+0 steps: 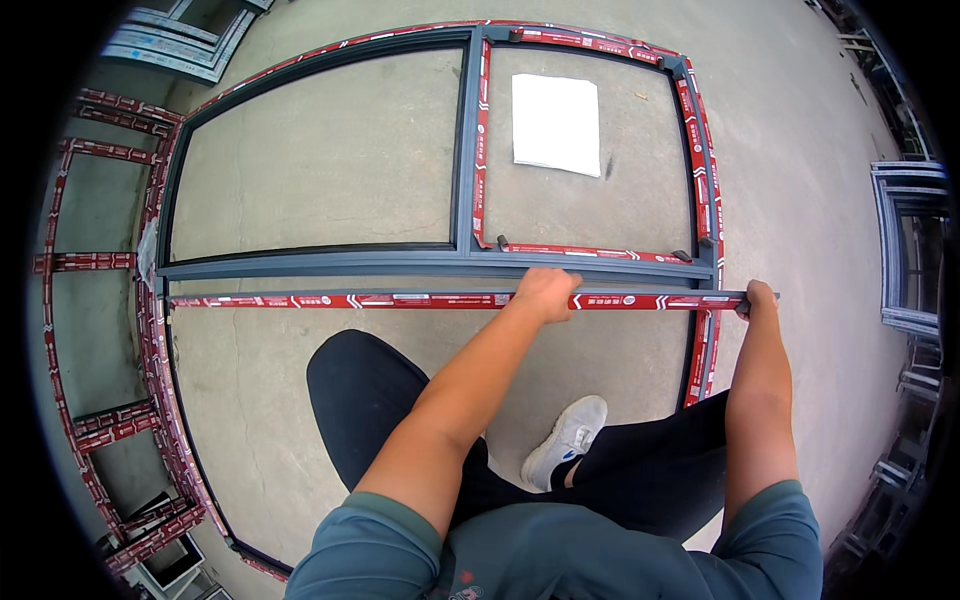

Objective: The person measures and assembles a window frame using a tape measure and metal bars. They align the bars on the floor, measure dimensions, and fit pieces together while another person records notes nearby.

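Note:
A long, straight window profile bar (pixel 400 300) with red protective film lies crosswise in front of me. My left hand (pixel 546 294) is closed around it right of its middle. At the bar's right end, my right hand (pixel 760 299) has its fingers wrapped round the tip. Beneath it is a large dark grey window frame (pixel 330 267) on the floor, its outer edges partly covered in red film. The bar runs along the near side of the frame's crossbar, roughly parallel to it. Whether the bar touches the frame, I cannot tell.
A white sheet stack (pixel 556 125) sits inside the far right opening. More red-filmed frames (pixel 62 262) lie along the left. Window frames (pixel 165 50) are at the far left, with another stack (pixel 908 250) at the right. My shoe (pixel 565 440) stands inside the near opening.

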{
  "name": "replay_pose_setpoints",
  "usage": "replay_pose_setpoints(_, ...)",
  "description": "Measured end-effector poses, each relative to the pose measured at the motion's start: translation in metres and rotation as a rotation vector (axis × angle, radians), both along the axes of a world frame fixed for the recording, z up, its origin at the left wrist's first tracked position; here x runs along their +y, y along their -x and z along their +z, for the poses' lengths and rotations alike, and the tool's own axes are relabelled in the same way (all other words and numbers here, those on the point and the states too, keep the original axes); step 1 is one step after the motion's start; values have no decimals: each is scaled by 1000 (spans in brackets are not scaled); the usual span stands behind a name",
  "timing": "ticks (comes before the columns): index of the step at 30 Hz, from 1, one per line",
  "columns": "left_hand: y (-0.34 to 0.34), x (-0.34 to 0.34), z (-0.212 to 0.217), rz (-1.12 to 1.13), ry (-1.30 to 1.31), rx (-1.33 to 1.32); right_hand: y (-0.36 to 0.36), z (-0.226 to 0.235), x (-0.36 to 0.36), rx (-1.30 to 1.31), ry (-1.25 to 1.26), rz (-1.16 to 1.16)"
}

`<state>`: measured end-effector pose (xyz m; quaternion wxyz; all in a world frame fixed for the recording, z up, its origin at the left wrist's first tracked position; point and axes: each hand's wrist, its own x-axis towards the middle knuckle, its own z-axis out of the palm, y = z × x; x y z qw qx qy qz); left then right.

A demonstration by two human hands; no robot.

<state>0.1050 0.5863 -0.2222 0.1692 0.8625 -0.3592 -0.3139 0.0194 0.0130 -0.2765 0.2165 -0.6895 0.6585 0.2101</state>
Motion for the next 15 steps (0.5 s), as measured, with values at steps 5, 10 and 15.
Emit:
replay_pose_setpoints(5, -46, 38, -3, 54, -94, -165, -64, 35, 46, -251, -12, 36)
replay_pose_setpoints(10, -73, 29, -4, 21, -163, -209, -116, 38, 48, -151, 79, -34)
replay_pose_setpoints(15, -87, 11, 14, 19, -160, -217, -111, 28, 24, -235, -19, 54)
